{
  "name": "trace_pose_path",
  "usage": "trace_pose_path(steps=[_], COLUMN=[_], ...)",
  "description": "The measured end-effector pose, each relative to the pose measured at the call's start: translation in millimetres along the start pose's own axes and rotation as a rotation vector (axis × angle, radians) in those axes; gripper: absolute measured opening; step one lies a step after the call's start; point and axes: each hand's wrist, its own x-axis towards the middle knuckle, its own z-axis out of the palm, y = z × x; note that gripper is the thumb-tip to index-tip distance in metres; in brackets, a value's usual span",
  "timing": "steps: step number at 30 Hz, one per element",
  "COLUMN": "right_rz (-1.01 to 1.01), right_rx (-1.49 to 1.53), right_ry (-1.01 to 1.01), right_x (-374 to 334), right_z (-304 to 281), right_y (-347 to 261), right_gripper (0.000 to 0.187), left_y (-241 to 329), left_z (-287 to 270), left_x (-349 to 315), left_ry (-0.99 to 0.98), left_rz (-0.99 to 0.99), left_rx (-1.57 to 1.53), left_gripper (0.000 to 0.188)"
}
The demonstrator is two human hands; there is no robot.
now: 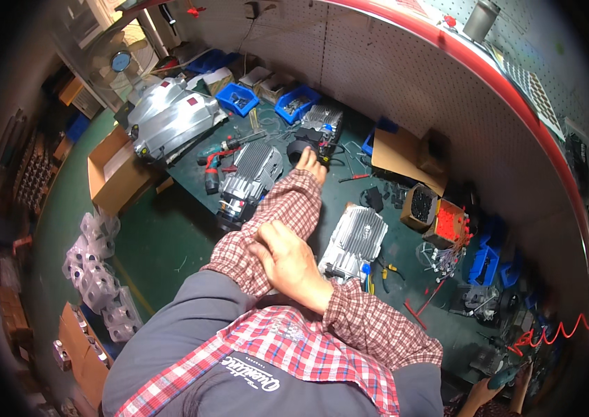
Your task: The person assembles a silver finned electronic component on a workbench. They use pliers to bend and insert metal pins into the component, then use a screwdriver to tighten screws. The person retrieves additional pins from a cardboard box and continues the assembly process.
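My left hand (312, 166) reaches forward over the bench, fingers stretched out beside the black round end (301, 149) of a finned metal housing (324, 119). Whether the fingertips touch it, I cannot tell. My right hand (290, 263) lies across my left forearm, its fingers closed on the checked oversleeve (239, 254) there. Left of my left arm stands a second finned housing (255, 165) with a black round part at its near end. A third finned housing (358, 235) with a blue connector sits just beyond my right forearm.
A red-and-black power drill (212, 174) lies left on the bench. Blue bins (237, 99) line the back. At right are boxes of black and red small parts (449, 224), pliers (392, 269) and a red T-handle tool (416, 315). Another person's hand (481, 397) shows lower right.
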Motion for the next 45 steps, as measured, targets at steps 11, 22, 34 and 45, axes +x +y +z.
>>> trace_pose_path(steps=[11,22,34,45], right_rz=[-0.058,0.203,0.121,0.318], right_rx=[0.303,0.269,-0.024,0.475], right_ry=[-0.267,-0.214,-0.084,-0.187], right_x=[5,-20,33,18], right_z=[-21,9,25,35], right_y=[-56,-22,-50,-52], right_gripper=[0.013,0.008,0.022,0.008], left_y=[-54,-130,-71,-47], left_z=[-23,24,10,17], left_x=[14,-2,-48,-18], left_ry=[-0.127,0.268,-0.183,-0.354], left_rz=[-0.844,-1.612,-0.547,-0.872], left_rx=[-0.882,-1.954,-0.169,-0.986], left_gripper=[0.039,0.031,0.027,0.039])
